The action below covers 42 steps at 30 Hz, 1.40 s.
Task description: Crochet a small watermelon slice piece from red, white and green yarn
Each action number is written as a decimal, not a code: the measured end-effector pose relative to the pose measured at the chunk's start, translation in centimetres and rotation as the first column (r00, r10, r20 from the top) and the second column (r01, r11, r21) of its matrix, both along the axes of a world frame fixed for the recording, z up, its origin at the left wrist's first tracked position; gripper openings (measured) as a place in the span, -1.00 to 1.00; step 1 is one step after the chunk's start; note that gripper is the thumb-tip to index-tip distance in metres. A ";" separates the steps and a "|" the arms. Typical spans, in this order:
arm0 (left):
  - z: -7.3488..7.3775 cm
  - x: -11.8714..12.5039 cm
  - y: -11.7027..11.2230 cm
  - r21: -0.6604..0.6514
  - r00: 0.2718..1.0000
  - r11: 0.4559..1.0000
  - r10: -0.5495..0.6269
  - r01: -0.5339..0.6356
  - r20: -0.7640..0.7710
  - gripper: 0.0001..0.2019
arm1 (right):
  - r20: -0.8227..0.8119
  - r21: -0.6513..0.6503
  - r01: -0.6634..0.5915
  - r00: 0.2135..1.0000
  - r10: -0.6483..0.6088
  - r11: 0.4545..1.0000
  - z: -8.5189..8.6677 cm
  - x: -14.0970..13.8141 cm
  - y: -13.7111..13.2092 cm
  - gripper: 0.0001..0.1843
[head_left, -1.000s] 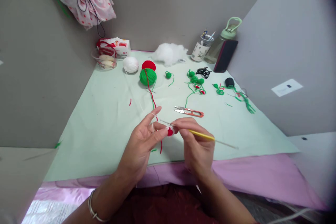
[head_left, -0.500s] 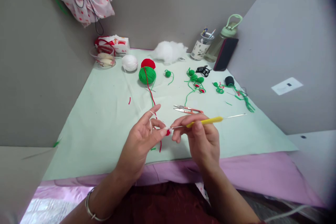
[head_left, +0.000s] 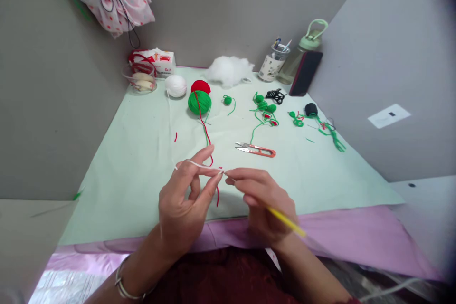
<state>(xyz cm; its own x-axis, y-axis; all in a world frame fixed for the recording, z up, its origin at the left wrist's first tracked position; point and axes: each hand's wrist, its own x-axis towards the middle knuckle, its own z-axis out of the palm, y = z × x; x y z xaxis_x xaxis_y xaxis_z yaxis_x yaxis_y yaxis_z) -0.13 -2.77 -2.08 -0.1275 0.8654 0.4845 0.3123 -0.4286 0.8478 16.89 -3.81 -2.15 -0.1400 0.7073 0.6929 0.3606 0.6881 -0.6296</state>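
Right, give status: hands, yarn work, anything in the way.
Left hand pinching small piece, mostly hidden; white yarn across that hand. Right hand gripping yellow hook, metal end at piece. Scissors beyond both hands, not touching.

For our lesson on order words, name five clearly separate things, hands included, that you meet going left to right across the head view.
Clear tub, left hand, right hand, phone, white wall plate.
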 end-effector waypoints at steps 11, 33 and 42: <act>2.2 0.2 0.3 -0.327 0.897 0.910 -0.096 0.255 0.432 -0.44 | -0.154 -0.254 -0.012 0.988 -0.029 0.967 -0.9 -1.8 -0.8 -0.67; 1.4 -0.5 1.6 -0.380 0.723 0.775 -0.140 0.505 0.677 -0.42 | -0.013 0.054 0.098 0.995 -0.098 0.994 -1.0 -1.4 0.4 -0.75; 1.7 -0.6 1.5 -0.330 0.877 0.898 -0.111 0.290 0.468 -0.44 | -0.300 -0.091 -0.085 0.953 0.055 0.992 0.9 -1.1 1.4 -0.75</act>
